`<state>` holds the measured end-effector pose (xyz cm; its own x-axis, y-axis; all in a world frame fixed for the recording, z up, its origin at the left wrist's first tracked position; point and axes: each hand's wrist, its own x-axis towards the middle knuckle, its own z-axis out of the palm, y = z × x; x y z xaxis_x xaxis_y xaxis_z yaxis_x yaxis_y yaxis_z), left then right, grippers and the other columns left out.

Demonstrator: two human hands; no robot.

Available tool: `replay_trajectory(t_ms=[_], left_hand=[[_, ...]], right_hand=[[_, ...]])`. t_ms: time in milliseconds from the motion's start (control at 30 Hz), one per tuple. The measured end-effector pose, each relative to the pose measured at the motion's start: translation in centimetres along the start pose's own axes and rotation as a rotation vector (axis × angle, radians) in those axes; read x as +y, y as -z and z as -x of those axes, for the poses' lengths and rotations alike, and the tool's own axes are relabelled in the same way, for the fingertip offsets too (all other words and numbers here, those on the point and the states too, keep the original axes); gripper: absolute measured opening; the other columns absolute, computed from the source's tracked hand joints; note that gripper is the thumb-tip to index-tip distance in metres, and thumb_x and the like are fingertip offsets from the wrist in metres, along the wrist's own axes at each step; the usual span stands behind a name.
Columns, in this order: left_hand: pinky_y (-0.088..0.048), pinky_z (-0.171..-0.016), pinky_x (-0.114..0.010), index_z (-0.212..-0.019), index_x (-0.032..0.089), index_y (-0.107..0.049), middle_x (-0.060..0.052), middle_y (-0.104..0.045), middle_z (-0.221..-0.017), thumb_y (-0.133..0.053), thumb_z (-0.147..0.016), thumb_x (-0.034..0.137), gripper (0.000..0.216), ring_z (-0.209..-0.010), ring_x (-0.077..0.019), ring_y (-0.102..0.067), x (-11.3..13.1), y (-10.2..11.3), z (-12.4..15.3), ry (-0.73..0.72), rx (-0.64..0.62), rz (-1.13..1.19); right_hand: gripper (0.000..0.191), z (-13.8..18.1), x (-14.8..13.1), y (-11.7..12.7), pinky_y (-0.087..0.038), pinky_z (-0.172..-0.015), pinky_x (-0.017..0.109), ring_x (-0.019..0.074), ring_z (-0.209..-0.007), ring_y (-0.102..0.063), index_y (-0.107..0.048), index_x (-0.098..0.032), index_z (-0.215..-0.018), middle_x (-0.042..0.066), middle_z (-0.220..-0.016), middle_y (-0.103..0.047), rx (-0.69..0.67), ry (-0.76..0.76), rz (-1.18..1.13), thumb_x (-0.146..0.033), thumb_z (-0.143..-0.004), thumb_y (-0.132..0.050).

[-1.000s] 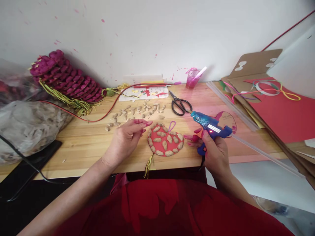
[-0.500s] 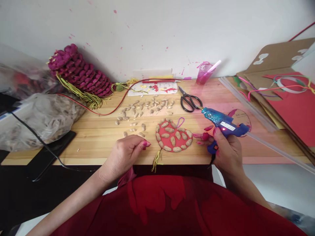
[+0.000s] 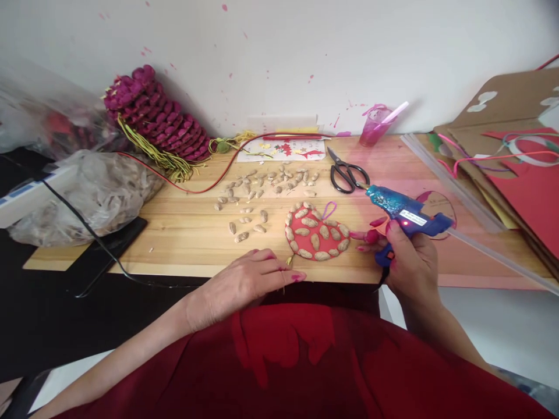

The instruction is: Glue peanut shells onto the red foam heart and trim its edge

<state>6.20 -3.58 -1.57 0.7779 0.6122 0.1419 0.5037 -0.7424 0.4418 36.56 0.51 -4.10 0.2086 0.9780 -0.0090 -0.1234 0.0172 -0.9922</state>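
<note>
A red heart-shaped piece (image 3: 317, 237) covered with peanut shells lies near the front edge of the wooden table (image 3: 183, 233); a purple loop sits at its top and a yellow tassel hangs at its lower left. My right hand (image 3: 406, 259) grips a blue glue gun (image 3: 404, 215) just right of the heart, nozzle pointing up-left, a clear glue stick trailing right. My left hand (image 3: 253, 282) rests flat at the table's front edge, fingers stretched out toward the tassel, holding nothing.
Loose peanut shells (image 3: 266, 186) are scattered behind the heart. Black scissors (image 3: 347, 174), a pink cup (image 3: 373, 131), a magenta ornament (image 3: 152, 119), plastic bags (image 3: 87, 195) and a black cable (image 3: 87, 233) at left; cardboard and red paper (image 3: 519, 174) at right.
My left hand has drawn back from beside the heart to the table's front edge and flattened out. The view has shifted; the glue gun stays beside the heart.
</note>
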Motion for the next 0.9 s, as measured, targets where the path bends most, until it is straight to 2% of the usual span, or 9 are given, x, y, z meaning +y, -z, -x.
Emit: replay_trajectory(t_ms=[167, 300, 467, 633, 767, 900], left_hand=[[-0.051, -0.093, -0.031, -0.133, 0.029, -0.066, -0.006, -0.076, -0.111, -0.048, -0.102, 0.014, 0.039, -0.099, -0.0187, -0.062, 0.2, 0.3, 0.6, 0.056, 0.017, -0.021], [-0.050, -0.092, -0.034, -0.123, 0.028, -0.071, -0.006, -0.076, -0.105, -0.053, -0.101, 0.021, 0.029, -0.098, -0.0206, -0.060, 0.3, 0.8, 1.1, 0.101, 0.066, -0.057], [-0.046, -0.097, -0.041, -0.104, 0.024, -0.075, -0.007, -0.075, -0.106, -0.061, -0.098, 0.030, 0.016, -0.104, -0.0254, -0.059, 0.1, 2.3, 2.0, 0.225, 0.098, -0.196], [-0.046, -0.084, -0.038, -0.089, 0.022, -0.073, -0.005, -0.074, -0.086, -0.058, -0.099, 0.027, 0.019, -0.090, -0.0235, -0.059, -0.6, 3.3, 2.7, 0.341, 0.256, -0.326], [-0.048, -0.077, -0.035, -0.081, 0.020, -0.070, -0.003, -0.071, -0.075, -0.059, -0.099, 0.027, 0.022, -0.076, -0.0196, -0.057, -1.1, 3.5, 2.0, 0.305, 0.359, -0.287], [-0.049, -0.074, -0.033, -0.085, 0.018, -0.070, -0.004, -0.072, -0.077, -0.057, -0.100, 0.022, 0.021, -0.075, -0.0190, -0.058, -1.5, 3.4, -0.2, 0.183, 0.376, -0.252]], right_hand=[[0.040, 0.7, -0.5, 0.3, -0.060, -0.059, 0.034, 0.0268, -0.075, -0.077, -0.069, -0.024, -0.094, 0.002, -0.072, -0.076, -0.113, 0.002, 0.029, -0.062, -0.084, -0.073], [0.041, 0.8, -0.5, 0.4, -0.056, -0.056, 0.034, 0.0255, -0.068, -0.076, -0.072, -0.023, -0.087, 0.004, -0.074, -0.078, -0.186, 0.018, 0.113, -0.063, -0.083, -0.072], [0.037, 0.6, -0.5, 0.2, -0.054, -0.054, 0.033, 0.0233, -0.064, -0.075, -0.072, -0.025, -0.093, 0.002, -0.074, -0.078, -0.157, 0.024, 0.068, -0.061, -0.085, -0.073], [0.034, 0.6, -0.5, 0.2, -0.055, -0.052, 0.032, 0.0235, -0.064, -0.075, -0.072, -0.024, -0.091, 0.002, -0.073, -0.077, -0.144, 0.021, 0.054, -0.058, -0.086, -0.073], [0.033, 0.6, -0.5, 0.1, -0.055, -0.050, 0.029, 0.0224, -0.065, -0.076, -0.073, -0.022, -0.092, 0.002, -0.071, -0.075, -0.133, 0.023, 0.017, -0.055, -0.086, -0.074], [0.034, 0.3, -0.3, 0.2, -0.055, -0.049, 0.027, 0.0199, -0.059, -0.073, -0.072, -0.021, -0.090, 0.001, -0.068, -0.074, -0.148, 0.050, -0.026, -0.055, -0.085, -0.075]])
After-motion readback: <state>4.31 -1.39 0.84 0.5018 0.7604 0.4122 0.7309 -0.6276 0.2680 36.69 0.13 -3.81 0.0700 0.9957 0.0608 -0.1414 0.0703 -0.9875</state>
